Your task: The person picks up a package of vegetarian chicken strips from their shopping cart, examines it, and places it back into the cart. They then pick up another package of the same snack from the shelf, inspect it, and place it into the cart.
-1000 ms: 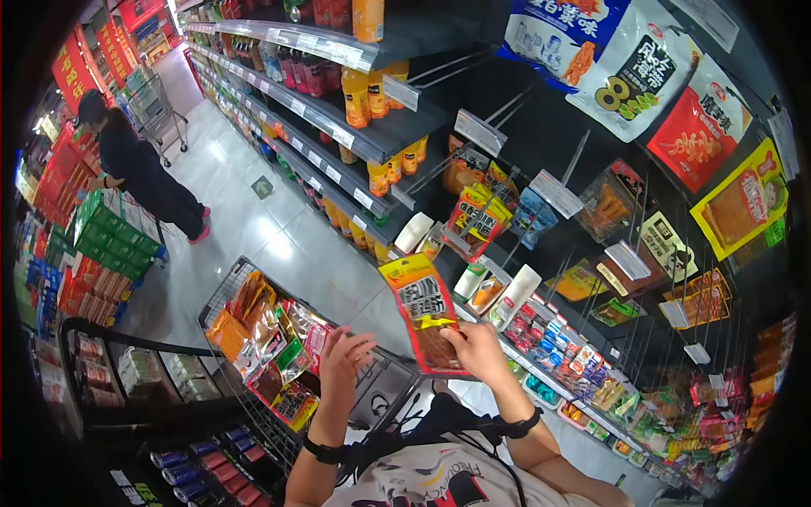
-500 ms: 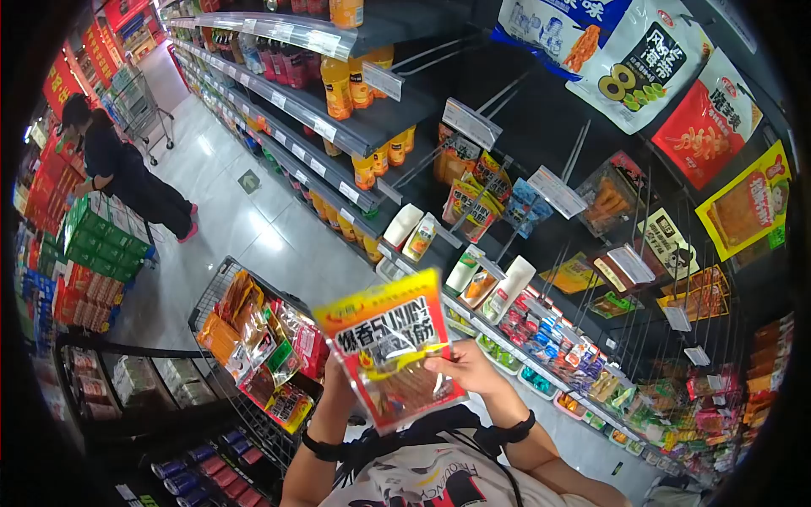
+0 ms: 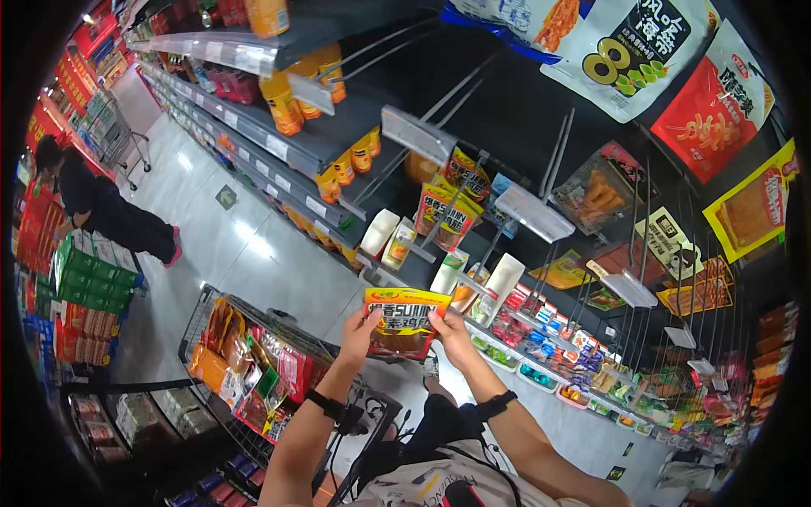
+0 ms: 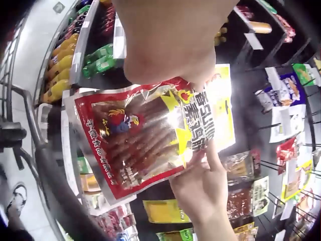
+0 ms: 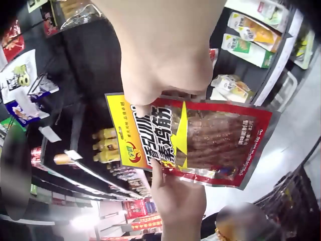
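A yellow and red snack bag (image 3: 404, 325) with a clear window is held upright by its two side edges in front of the body. My left hand (image 3: 358, 340) pinches its left edge, thumb on the printed front. On the opposite edge, my right hand (image 3: 458, 340) grips with its thumb over the front too. Brown strips show through the window of the bag (image 4: 145, 135) in the left wrist view, below a large left hand (image 4: 168, 45). From the right wrist, the bag (image 5: 210, 135) stretches between both hands, with the left hand (image 5: 180, 203) at its lower edge.
A shopping cart (image 3: 193, 325) filled with packaged snacks stands at the left. Hanging snack bags (image 3: 446, 211) and price-tag hooks (image 3: 534, 213) line the dark rack ahead. Drink shelves (image 3: 287, 152) run along the aisle, where a person (image 3: 106, 203) stands by green boxes (image 3: 97, 275).
The bag was first in the right hand alone, with the left hand apart from it. It swung left toward the left hand, and now both hands hold it. The head view has shifted to the right.
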A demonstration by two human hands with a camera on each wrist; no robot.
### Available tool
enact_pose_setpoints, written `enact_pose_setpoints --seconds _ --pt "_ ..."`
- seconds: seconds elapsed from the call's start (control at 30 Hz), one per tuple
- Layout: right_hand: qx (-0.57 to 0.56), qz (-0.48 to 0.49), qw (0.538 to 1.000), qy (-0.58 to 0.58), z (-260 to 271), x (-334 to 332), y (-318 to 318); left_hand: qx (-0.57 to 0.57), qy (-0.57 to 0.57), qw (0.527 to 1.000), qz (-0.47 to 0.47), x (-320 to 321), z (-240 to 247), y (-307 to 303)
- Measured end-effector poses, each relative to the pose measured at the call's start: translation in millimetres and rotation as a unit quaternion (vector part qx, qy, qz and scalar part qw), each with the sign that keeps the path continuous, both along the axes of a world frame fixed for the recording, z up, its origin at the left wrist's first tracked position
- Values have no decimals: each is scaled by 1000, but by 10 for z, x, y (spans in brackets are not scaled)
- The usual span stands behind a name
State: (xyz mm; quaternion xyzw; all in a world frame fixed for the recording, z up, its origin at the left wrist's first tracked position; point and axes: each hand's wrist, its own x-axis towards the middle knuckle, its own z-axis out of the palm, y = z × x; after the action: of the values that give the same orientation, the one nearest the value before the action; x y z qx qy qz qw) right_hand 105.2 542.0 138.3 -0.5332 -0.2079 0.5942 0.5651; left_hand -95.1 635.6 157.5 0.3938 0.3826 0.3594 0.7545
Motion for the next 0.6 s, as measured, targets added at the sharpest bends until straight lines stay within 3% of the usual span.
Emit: enact_pose_setpoints --seconds 0.2,0.5,0.6 --pt "-60 -47 997 7 -663 239 411 -30 69 997 27 450 -904 389" --pt "-119 -120 985 14 -751 585 782 -52 96 993 34 986 -1115 923" --pt "-124 -112 986 4 -835 630 807 -44 103 993 37 1026 -906 982"
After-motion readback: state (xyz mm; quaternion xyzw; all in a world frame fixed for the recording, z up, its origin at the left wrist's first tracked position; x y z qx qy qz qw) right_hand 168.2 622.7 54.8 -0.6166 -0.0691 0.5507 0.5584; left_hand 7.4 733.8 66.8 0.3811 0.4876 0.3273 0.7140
